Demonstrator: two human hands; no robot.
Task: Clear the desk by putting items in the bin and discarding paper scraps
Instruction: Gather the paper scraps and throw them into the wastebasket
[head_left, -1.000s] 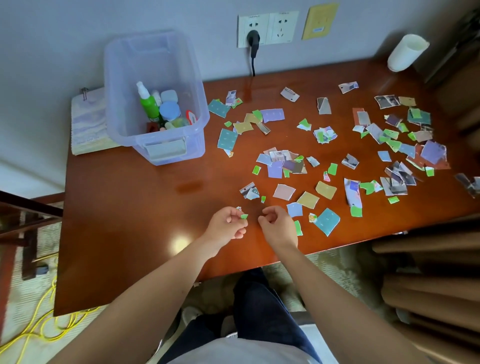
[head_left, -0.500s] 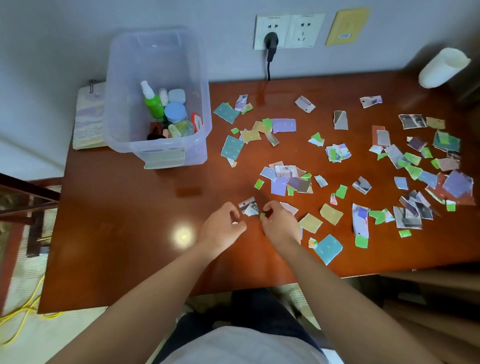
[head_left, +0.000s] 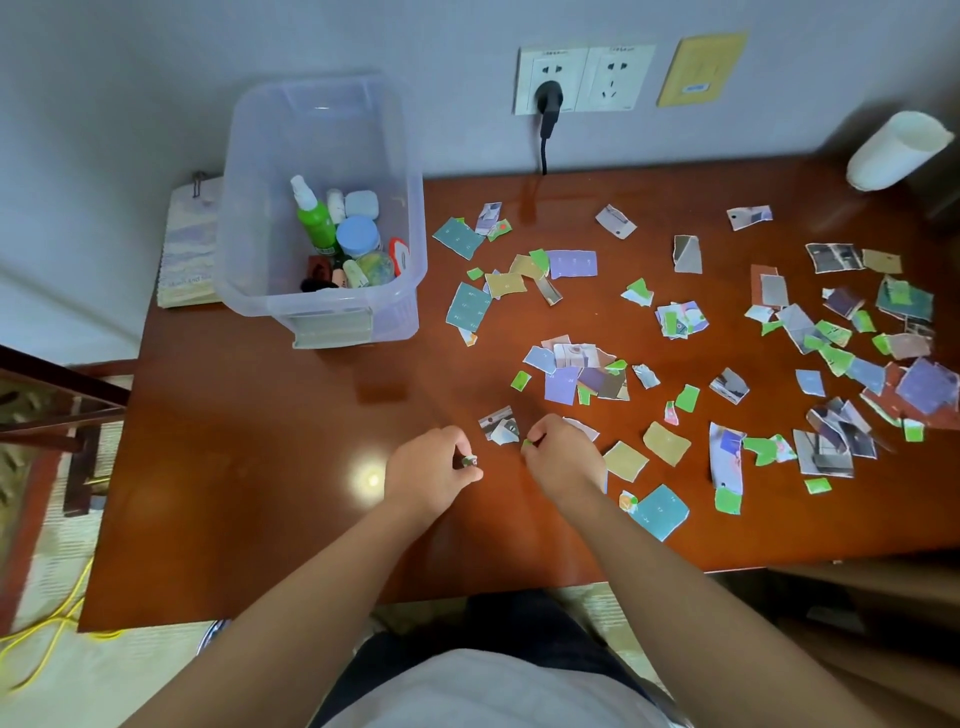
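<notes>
Wooden table (head_left: 249, 467): clear plastic bin (head_left: 387, 296) rear-left; paper scraps (head_left: 571, 265) strewn centre to right. Left grip (head_left: 431, 467) pinches small bits; right grip (head_left: 561, 457) pinches 1 green scrap (head_left: 527, 443). Recommended: sweep scraps into piles, not singly.

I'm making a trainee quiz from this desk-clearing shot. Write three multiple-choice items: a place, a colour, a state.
1. Where does the clear bin stand? A) desk, far-left corner B) desk, right edge C) floor
2. Colour of the spray bottle inside? A) red B) green C) black
3. The right hand is: A) lying flat B) pinching a green scrap C) gripping the bin
Answers: A, it sits at the far left; B, its body is bright green; B, the scrap shows in its grip.
</notes>
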